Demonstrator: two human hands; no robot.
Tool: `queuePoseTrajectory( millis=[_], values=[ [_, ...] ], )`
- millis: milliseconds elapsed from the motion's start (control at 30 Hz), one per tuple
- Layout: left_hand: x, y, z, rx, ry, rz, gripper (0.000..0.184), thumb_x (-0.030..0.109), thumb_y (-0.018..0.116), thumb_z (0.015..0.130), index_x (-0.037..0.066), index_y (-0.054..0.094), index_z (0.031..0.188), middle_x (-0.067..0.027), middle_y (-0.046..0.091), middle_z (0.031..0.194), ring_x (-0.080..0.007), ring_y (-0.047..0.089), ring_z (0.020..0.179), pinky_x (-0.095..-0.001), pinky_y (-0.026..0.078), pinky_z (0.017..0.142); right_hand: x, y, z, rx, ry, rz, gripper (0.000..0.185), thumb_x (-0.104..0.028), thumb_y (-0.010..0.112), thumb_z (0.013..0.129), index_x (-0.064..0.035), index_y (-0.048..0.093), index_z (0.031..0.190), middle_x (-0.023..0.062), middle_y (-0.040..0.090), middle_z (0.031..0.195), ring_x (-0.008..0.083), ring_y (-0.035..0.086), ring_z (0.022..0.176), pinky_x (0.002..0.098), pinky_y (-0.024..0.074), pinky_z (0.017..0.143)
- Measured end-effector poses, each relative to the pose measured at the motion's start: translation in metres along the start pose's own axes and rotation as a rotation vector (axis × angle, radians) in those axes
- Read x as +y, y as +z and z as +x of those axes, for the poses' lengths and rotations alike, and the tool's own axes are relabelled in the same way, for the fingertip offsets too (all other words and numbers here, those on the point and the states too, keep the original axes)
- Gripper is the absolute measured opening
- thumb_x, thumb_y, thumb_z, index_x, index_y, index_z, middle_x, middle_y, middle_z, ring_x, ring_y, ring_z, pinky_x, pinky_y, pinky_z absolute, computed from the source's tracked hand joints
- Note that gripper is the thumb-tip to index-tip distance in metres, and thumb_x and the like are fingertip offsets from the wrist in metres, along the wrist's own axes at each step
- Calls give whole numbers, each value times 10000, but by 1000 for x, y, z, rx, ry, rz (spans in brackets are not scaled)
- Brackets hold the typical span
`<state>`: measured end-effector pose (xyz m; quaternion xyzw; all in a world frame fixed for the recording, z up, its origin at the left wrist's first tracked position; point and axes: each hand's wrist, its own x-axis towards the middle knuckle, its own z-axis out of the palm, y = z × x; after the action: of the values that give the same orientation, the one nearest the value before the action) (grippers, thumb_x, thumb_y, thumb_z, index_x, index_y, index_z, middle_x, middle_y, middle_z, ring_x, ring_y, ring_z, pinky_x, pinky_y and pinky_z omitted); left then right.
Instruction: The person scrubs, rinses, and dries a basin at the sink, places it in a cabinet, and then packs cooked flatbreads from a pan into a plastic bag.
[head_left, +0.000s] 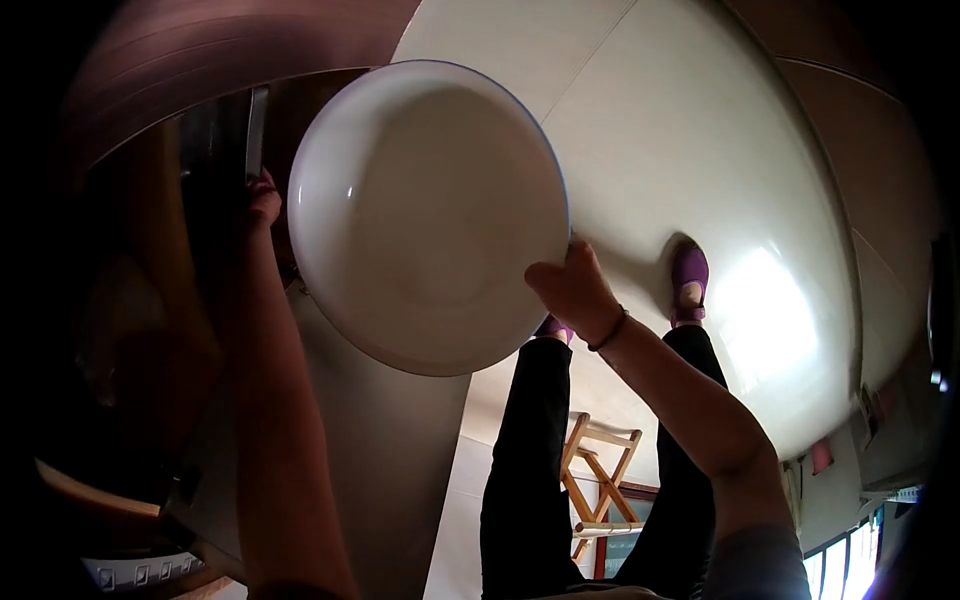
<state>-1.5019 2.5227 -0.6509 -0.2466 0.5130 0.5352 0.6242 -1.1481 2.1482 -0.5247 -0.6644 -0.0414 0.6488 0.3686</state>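
A wide, shallow white bowl (430,200) with a thin blue rim is tilted so its inside faces me. My right hand (578,290) pinches the bowl's right rim, thumb on the inner side, with a dark band on the wrist. Nothing is visible in the bowl but shade and small glints. Behind its left side, my left hand (263,200) reaches into a dark opening. Its fingers are curled at the lower end of a narrow grey metal strip (257,130); what this strip belongs to is too dark to make out.
A pale floor (640,130) spreads beyond the bowl, with a bright light patch. Purple shoes (690,275) and dark trousers are below me. A folding wooden stand (605,475) is behind my legs. Reddish-brown panels (240,40) curve above the dark opening. A grey panel (375,440) stands below the bowl.
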Motion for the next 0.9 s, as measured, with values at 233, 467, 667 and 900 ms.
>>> queuePoseTrajectory(
  millis=[233,467,667,900],
  values=[
    [11,11,-27,54,-13,-181,353,138,583,766,3,578,1092,-206,577,1073,-241,596,644,-267,419,400,12,33,25,-17,-172,-138,664,-63,461,702,-41,282,1341,272,613,905,425,597,848,427,486,748],
    [4,19,-65,-161,41,-17,384,274,450,845,67,531,1159,-190,529,1132,-283,561,936,-229,429,373,6,70,41,-27,-172,-155,641,-59,478,695,29,288,1301,283,611,892,438,591,855,448,474,757],
    [-10,21,-111,-259,50,-7,361,202,445,841,74,525,1169,-138,531,1134,-274,534,984,-217,395,390,0,95,63,-92,-196,-63,596,-58,483,696,28,312,1260,282,608,917,428,586,896,450,462,780],
    [9,17,-126,-333,-9,0,367,235,461,847,63,516,1167,-125,534,1131,-259,518,982,-235,413,472,-32,133,96,-124,-205,-88,538,-73,486,701,17,336,1210,277,607,925,435,581,896,448,457,797]
  ],
)
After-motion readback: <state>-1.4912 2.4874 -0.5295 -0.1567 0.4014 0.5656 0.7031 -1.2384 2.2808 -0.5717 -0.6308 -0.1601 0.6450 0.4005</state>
